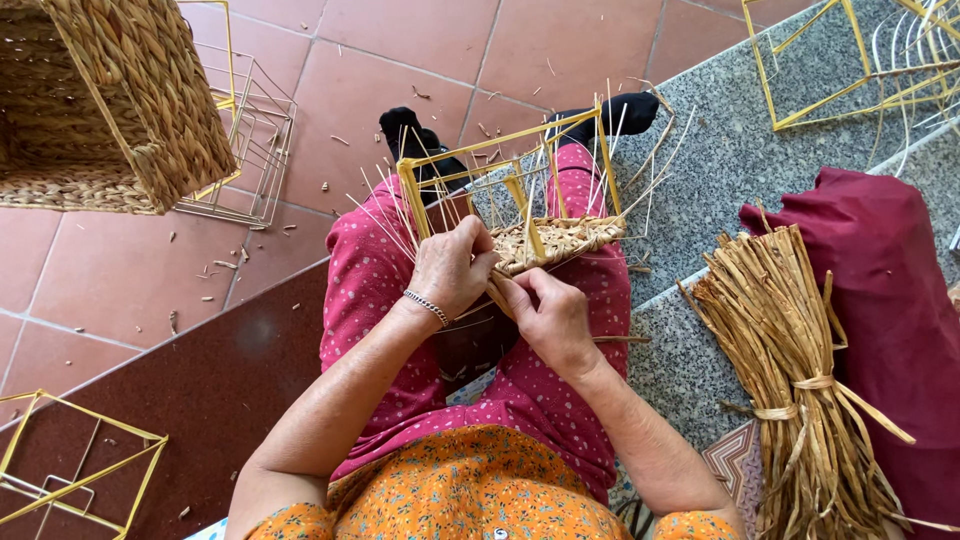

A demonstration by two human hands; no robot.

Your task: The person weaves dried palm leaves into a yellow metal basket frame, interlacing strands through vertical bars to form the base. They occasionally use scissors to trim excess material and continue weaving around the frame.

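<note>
A yellow wire frame (500, 150) rests on my lap, over pink dotted trousers. Its bottom carries a partly woven straw base (560, 240), and thin pale stalks stick up around it. My left hand (452, 268), with a bracelet at the wrist, grips the near edge of the weave. My right hand (548, 315) sits just below it and pinches a straw strand at the same edge. Both hands touch the frame's near side.
A tied bundle of straw (800, 370) lies on the granite step at my right, beside a dark red cloth (890, 270). A finished woven basket (100, 100) stands top left with bare wire frames (250, 130) behind it. More yellow frames sit top right (830, 60) and bottom left (70, 470).
</note>
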